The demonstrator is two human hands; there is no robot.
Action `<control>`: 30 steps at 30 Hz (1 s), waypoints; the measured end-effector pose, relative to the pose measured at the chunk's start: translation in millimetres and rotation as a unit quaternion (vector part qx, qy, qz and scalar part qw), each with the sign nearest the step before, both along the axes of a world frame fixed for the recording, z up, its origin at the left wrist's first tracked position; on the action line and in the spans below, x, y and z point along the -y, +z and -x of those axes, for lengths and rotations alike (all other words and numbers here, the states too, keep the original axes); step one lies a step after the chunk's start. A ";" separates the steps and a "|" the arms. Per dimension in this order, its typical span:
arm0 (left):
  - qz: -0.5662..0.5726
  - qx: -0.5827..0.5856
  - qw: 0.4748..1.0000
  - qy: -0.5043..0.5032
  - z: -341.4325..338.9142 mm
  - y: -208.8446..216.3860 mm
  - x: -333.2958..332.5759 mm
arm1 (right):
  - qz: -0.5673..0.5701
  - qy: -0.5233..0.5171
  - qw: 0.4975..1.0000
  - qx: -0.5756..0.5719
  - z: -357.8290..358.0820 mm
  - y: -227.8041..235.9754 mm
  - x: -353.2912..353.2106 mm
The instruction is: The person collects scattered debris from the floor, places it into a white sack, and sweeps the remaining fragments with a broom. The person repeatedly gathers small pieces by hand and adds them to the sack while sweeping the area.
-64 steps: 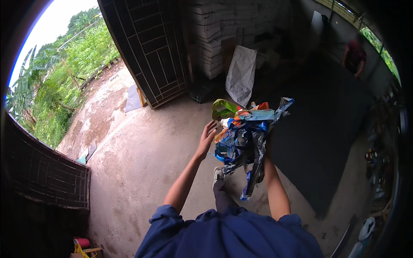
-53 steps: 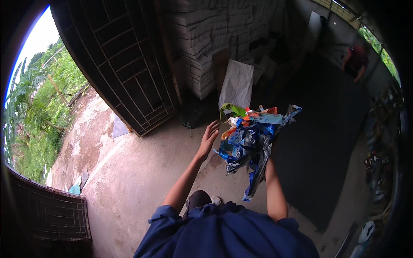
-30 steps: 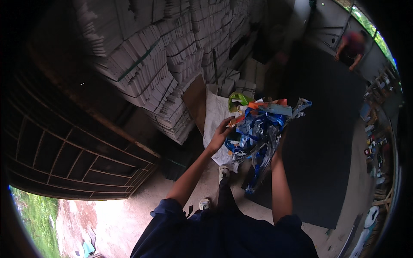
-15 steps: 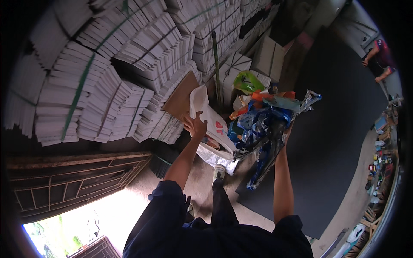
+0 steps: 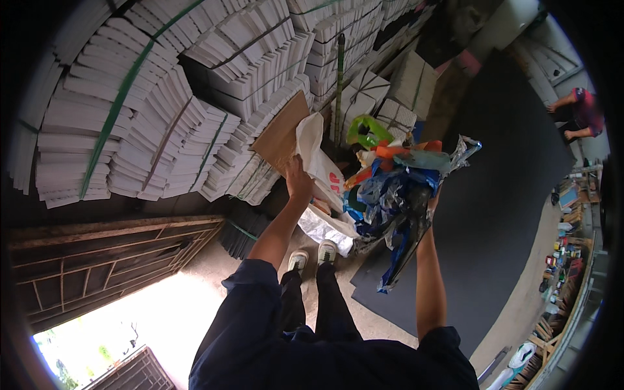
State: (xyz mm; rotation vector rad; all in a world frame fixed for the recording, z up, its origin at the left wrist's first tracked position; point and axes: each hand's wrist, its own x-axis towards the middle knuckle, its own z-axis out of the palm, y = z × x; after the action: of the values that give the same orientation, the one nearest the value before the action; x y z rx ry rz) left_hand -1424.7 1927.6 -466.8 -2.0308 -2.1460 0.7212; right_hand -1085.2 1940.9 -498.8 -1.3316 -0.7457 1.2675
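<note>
A white woven sack with red marking stands in front of me, its mouth toward me. My left hand is closed on the sack's near left rim, beside a brown cardboard sheet. My right hand grips a big crumpled bunch of plastic wrappers, mostly blue and silver with orange pieces, held up to the right of the sack. Strips of dark and blue film dangle from the bunch. Most of my right fingers are hidden behind it. A bright green plastic bag shows just beyond the wrappers.
Strapped stacks of white sheets rise on the left and ahead. A green pole leans there. A large black sheet covers the floor at right. A person is at far right, near cluttered shelves. A metal gate stands lower left.
My left hand has moved slightly up along the sack's rim, and its fingers have drawn in. My left foot has stepped forward beside the right. The wrappers stay in my right hand.
</note>
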 end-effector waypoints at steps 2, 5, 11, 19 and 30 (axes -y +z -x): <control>0.028 0.051 0.997 -0.044 -4.7 -0.3 -12.8 | -0.007 0.001 1.000 -0.002 1.7 8.1 6.6; 0.021 0.212 0.974 -0.080 -7.8 -29.4 -17.9 | -0.017 0.009 1.000 -0.010 9.6 16.4 14.8; -0.022 0.368 0.924 -0.097 -17.3 -63.8 -0.2 | -0.030 0.041 0.997 -0.059 29.4 15.8 26.9; -0.447 0.581 0.614 0.293 20.6 -113.8 29.2 | -0.065 0.199 0.955 -0.209 113.2 -11.1 -2.5; -0.148 0.775 0.532 0.308 64.6 -63.8 107.4 | 0.026 0.267 0.861 0.431 184.8 -26.4 -13.3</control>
State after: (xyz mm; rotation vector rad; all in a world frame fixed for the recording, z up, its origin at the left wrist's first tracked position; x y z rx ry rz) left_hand -1489.3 1820.2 -530.5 -1.5067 -3.1379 -2.3018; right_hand -1270.0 1954.1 -525.3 -1.8234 -1.8195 1.0529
